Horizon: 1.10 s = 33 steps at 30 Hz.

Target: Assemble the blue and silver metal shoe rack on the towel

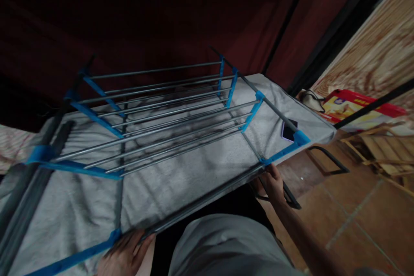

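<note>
Near bar [207, 200] of blue-and-grey rack [174, 124] gripped at both ends. Left hand [124, 253] closed over bar at rack's seven o'clock, thumb laid along it, just beside blue corner; rack's bulk spread toward one o'clock from these fingers. Right hand [274, 182] closed on bar at rack's four o'clock, fingertips partly hidden; rack stretched toward nine to ten o'clock. Rack set on grey cloth [184, 187]; phone [289, 131] placed at three o'clock, near blue bracket [301, 138].
</note>
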Each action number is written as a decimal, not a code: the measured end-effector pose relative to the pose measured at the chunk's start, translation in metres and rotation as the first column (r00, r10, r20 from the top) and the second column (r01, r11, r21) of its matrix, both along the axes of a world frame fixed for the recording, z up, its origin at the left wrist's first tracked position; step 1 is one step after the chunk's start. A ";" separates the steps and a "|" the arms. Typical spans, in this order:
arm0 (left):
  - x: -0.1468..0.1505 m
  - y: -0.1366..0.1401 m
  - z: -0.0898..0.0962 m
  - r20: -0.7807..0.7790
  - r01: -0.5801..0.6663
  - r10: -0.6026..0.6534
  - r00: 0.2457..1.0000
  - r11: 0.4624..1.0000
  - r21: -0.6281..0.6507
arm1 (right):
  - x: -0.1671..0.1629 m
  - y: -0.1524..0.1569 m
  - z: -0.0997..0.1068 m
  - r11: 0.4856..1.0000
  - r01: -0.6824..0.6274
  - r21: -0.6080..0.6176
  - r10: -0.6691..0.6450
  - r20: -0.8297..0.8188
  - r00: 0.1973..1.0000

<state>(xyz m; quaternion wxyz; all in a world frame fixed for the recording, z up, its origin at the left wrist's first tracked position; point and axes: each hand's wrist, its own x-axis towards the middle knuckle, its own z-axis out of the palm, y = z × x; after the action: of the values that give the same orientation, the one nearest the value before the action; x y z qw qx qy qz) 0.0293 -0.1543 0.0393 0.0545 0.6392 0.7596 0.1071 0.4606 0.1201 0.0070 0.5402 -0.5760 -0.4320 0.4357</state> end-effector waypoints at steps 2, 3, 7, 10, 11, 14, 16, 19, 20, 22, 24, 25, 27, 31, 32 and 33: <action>0.002 0.000 0.002 0.011 -0.009 0.009 1.000 1.000 0.011 | -0.002 -0.006 0.000 1.000 -0.022 -0.010 0.022 -0.020 1.000; 0.005 0.001 0.003 0.011 -0.016 0.016 1.000 1.000 0.010 | -0.001 -0.010 -0.001 1.000 -0.022 -0.020 0.022 -0.007 1.000; 0.016 0.004 0.011 -0.029 -0.038 0.039 0.999 0.999 0.025 | 0.004 -0.032 -0.007 0.999 0.048 -0.022 -0.044 0.150 0.988; 0.023 0.005 0.014 -0.048 -0.033 0.035 0.998 0.999 0.032 | -0.004 -0.043 -0.005 0.973 -0.191 0.127 0.133 0.366 0.921; 0.025 0.005 0.015 -0.061 -0.036 0.037 0.997 0.999 0.030 | -0.011 -0.045 -0.003 0.930 -0.311 0.193 0.192 0.466 0.864; 0.030 0.005 0.016 -0.087 -0.045 0.046 0.995 0.999 0.015 | -0.043 -0.049 0.003 0.686 -0.691 0.228 0.348 0.732 0.586; 0.032 0.005 0.016 -0.096 -0.055 0.057 0.994 0.998 0.025 | -0.068 -0.050 0.005 0.465 -0.867 0.179 0.381 0.843 0.379; 0.035 0.006 0.015 -0.098 -0.079 0.083 0.992 0.996 0.049 | -0.098 -0.050 0.006 0.165 -0.981 0.102 0.301 0.942 0.149; 0.036 0.007 0.013 -0.097 -0.085 0.091 0.991 0.995 0.060 | -0.104 -0.050 0.006 0.112 -0.991 0.074 0.269 0.958 0.102; 0.040 0.006 0.009 -0.101 -0.093 0.104 0.989 0.990 0.110 | -0.111 -0.050 0.006 0.082 -0.996 0.029 0.232 0.972 0.047; 0.046 0.003 0.005 -0.106 -0.104 0.126 0.986 0.976 0.190 | -0.113 -0.050 0.006 0.095 -0.995 -0.002 0.225 0.974 0.020; 0.050 0.000 0.003 -0.103 -0.118 0.144 0.984 0.966 0.231 | -0.112 -0.050 0.006 0.101 -0.995 -0.014 0.224 0.975 0.009; 0.055 -0.008 -0.001 -0.071 -0.185 0.217 0.974 0.932 0.311 | -0.111 -0.050 0.005 0.107 -0.994 -0.026 0.221 0.975 -0.002; 0.052 -0.022 -0.002 0.190 -0.539 0.518 0.834 0.691 0.482 | -0.110 -0.048 0.004 0.113 -0.994 -0.002 0.228 0.973 0.024; 0.048 -0.023 -0.001 0.299 -0.642 0.580 0.758 0.583 0.498 | -0.110 -0.048 0.004 0.111 -0.994 0.004 0.233 0.972 0.030; 0.044 -0.024 0.001 0.405 -0.727 0.613 0.678 0.480 0.491 | -0.110 -0.047 0.004 0.106 -0.994 0.004 0.239 0.971 0.029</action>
<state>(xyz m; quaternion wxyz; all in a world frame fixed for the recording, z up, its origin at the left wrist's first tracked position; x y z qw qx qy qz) 0.0729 -0.1778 0.0405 -0.1378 0.2581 0.8607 0.4167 0.3508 0.0729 0.0113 0.1282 -0.0869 -0.9831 0.0976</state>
